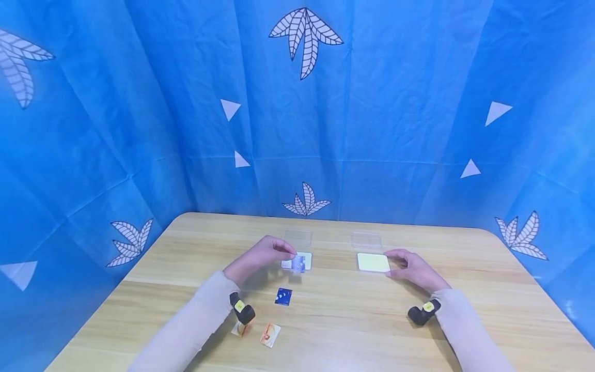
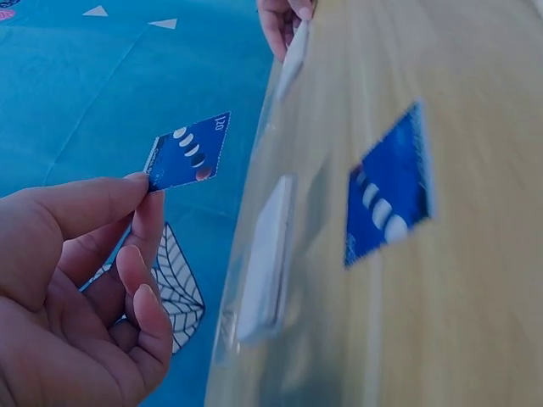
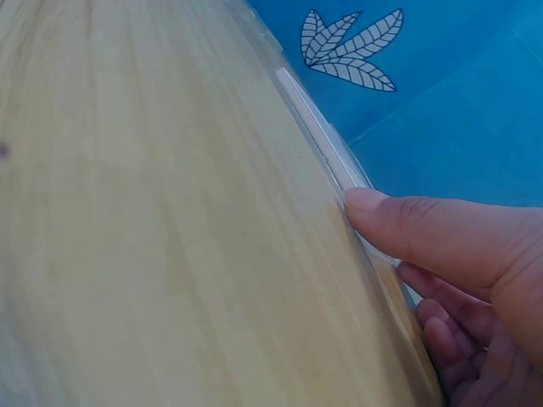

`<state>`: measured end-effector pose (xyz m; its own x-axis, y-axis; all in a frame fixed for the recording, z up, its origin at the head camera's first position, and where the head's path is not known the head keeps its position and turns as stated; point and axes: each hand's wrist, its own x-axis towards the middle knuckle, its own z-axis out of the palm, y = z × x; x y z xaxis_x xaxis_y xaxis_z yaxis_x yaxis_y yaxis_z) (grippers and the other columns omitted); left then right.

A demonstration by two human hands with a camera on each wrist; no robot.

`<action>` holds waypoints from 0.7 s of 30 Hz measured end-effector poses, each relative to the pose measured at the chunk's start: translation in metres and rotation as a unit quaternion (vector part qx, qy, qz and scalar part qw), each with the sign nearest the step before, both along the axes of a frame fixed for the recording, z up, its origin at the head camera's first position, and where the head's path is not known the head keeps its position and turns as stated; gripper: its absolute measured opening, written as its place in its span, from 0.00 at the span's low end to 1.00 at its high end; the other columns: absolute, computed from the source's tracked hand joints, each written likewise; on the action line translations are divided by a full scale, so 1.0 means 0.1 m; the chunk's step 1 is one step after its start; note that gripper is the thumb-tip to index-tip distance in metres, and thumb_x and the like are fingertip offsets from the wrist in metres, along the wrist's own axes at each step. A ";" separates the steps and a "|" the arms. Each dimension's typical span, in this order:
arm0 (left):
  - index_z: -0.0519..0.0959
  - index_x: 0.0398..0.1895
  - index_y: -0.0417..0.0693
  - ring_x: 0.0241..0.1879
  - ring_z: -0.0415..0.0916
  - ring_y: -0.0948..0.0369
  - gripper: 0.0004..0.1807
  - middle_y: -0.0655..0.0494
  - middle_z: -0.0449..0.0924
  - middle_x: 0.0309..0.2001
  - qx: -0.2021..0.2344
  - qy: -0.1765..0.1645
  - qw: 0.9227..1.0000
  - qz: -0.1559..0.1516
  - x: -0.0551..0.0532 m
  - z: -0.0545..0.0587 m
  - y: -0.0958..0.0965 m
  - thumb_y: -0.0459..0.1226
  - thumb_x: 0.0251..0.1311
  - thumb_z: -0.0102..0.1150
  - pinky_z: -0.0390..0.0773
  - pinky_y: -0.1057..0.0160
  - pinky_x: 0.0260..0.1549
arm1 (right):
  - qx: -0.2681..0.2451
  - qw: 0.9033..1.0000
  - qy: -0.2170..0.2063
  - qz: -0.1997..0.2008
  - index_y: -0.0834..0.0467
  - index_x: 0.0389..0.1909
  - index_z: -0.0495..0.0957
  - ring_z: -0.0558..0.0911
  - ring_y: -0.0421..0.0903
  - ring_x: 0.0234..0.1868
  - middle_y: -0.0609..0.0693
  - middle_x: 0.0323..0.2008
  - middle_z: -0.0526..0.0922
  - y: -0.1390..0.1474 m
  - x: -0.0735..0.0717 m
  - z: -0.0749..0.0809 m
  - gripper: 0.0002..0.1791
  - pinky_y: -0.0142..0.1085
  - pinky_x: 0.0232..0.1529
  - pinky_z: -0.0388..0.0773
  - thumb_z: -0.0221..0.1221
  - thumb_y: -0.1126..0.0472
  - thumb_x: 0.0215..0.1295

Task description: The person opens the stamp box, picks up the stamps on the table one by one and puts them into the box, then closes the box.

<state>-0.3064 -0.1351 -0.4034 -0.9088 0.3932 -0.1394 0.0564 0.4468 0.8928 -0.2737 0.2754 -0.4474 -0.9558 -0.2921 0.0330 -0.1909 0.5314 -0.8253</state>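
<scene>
Thumb and index finger of my left hand [image 1: 264, 254] pinch a blue postage stamp [image 2: 191, 151] with moon phases by its edge. In the head view the stamp is held over the left clear case [image 1: 309, 260], which has a white block in it. A second blue moon-phase stamp [image 1: 283, 296] lies on the table nearer to me. On the right, my right hand [image 1: 415, 269] grips the side of another clear case [image 1: 373, 262] with a pale block inside. The thumb [image 3: 369, 201] presses its near edge; the other fingers are partly hidden behind it.
Two orange-and-white stamps lie in front: one [image 1: 270, 335] is in plain sight, the other [image 1: 240, 329] partly behind the left wrist camera [image 1: 244, 310]. Clear plastic lids [image 1: 298, 238] extend behind both cases. A blue curtain [image 1: 395, 103] hangs beyond the wooden table [image 1: 334, 320].
</scene>
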 end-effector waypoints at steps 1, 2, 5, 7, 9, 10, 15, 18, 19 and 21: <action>0.83 0.38 0.46 0.44 0.75 0.58 0.06 0.56 0.83 0.40 0.000 0.003 1.000 -0.001 -0.01 0.01 0.03 0.34 0.57 0.62 0.71 0.53 0.52 | -0.001 1.000 0.000 0.001 0.66 0.59 0.70 0.67 0.65 0.60 0.66 0.60 0.70 0.00 0.00 -0.01 0.32 0.57 0.59 0.63 0.67 0.60 0.53; 0.84 0.38 0.46 0.44 0.75 0.58 0.07 0.55 0.83 0.40 -0.001 0.003 1.000 -0.001 -0.02 0.01 0.06 0.35 0.57 0.62 0.71 0.54 0.51 | -0.001 1.000 0.001 0.001 0.66 0.59 0.70 0.67 0.65 0.61 0.66 0.60 0.69 0.00 0.00 -0.01 0.32 0.58 0.59 0.63 0.67 0.60 0.53; 0.84 0.38 0.46 0.44 0.75 0.58 0.07 0.56 0.82 0.42 -0.003 0.009 1.000 -0.002 -0.05 0.04 0.14 0.35 0.57 0.62 0.73 0.56 0.49 | -0.004 1.000 0.001 -0.001 0.67 0.59 0.70 0.66 0.66 0.61 0.67 0.60 0.69 0.00 0.00 -0.02 0.32 0.59 0.60 0.62 0.67 0.60 0.53; 0.84 0.38 0.46 0.45 0.75 0.58 0.07 0.55 0.82 0.43 -0.005 0.017 1.000 -0.008 -0.07 0.05 0.20 0.36 0.57 0.62 0.73 0.56 0.49 | -0.002 1.000 0.002 -0.001 0.67 0.59 0.70 0.66 0.67 0.61 0.67 0.60 0.69 0.01 0.00 -0.02 0.32 0.59 0.60 0.62 0.67 0.60 0.53; 0.84 0.38 0.48 0.47 0.75 0.58 0.07 0.56 0.82 0.43 -0.004 0.020 1.000 -0.011 -0.09 0.06 0.27 0.36 0.57 0.62 0.72 0.55 0.52 | 0.000 1.000 0.004 0.000 0.67 0.58 0.70 0.66 0.67 0.62 0.67 0.60 0.69 0.01 0.00 -0.02 0.32 0.59 0.60 0.62 0.67 0.59 0.53; 0.85 0.38 0.49 0.48 0.75 0.58 0.07 0.57 0.83 0.43 -0.005 0.024 1.000 -0.014 -0.09 0.06 0.30 0.37 0.57 0.62 0.70 0.54 0.54 | 0.002 1.000 0.004 -0.001 0.67 0.58 0.70 0.66 0.67 0.61 0.67 0.60 0.69 0.01 0.00 -0.02 0.32 0.59 0.60 0.62 0.67 0.59 0.53; 0.85 0.37 0.52 0.50 0.74 0.58 0.06 0.59 0.83 0.41 -0.010 0.027 0.999 -0.016 -0.12 0.08 0.49 0.39 0.57 0.63 0.68 0.51 0.57 | 0.002 1.000 0.009 0.000 0.67 0.58 0.70 0.67 0.66 0.60 0.67 0.60 0.69 0.01 -0.02 -0.03 0.32 0.59 0.59 0.62 0.67 0.60 0.53; 0.85 0.36 0.53 0.48 0.75 0.59 0.06 0.60 0.83 0.40 -0.023 0.034 0.999 -0.023 -0.14 0.07 0.60 0.40 0.56 0.64 0.71 0.52 0.54 | 0.000 1.000 0.008 0.002 0.67 0.58 0.70 0.67 0.66 0.60 0.67 0.60 0.68 0.01 -0.02 -0.03 0.31 0.59 0.59 0.62 0.67 0.60 0.53; 0.85 0.36 0.53 0.47 0.76 0.59 0.06 0.61 0.83 0.40 -0.027 0.035 0.999 -0.026 -0.15 0.06 0.64 0.40 0.56 0.64 0.71 0.53 0.54 | 0.000 1.000 0.008 0.002 0.67 0.58 0.70 0.67 0.66 0.60 0.67 0.60 0.68 0.01 -0.03 -0.03 0.32 0.59 0.59 0.62 0.67 0.60 0.53; 0.85 0.36 0.54 0.46 0.76 0.60 0.06 0.61 0.83 0.40 -0.030 0.038 0.998 -0.031 -0.16 0.05 0.70 0.41 0.56 0.64 0.72 0.54 0.53 | -0.002 1.000 0.007 0.002 0.67 0.58 0.70 0.67 0.65 0.60 0.67 0.60 0.69 0.02 -0.03 -0.03 0.32 0.59 0.59 0.63 0.67 0.60 0.53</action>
